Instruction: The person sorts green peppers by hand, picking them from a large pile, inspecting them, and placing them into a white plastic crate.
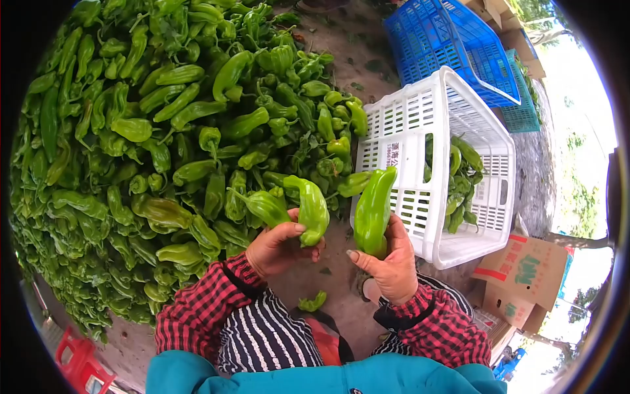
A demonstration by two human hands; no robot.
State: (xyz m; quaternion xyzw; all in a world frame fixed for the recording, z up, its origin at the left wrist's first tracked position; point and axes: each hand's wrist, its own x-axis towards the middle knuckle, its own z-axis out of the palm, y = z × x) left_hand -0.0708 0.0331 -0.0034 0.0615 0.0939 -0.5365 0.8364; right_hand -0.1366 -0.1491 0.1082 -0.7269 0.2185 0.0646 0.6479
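My left hand is closed around green peppers: a curved pepper stands up from the fingers, and a second pepper with its stem pointing left shows behind the thumb. In my right hand a long, glossy green pepper is held upright, thumb across its lower end. The two hands are apart, in front of my lap. Left of them spreads a large heap of green peppers. Close to my right hand stands a white plastic crate, tilted in this view, with some green peppers inside.
A blue crate and a teal crate stand beyond the white one. Cardboard boxes lie at the right. One loose pepper is on the ground near my legs. A red plastic stool sits at the lower left.
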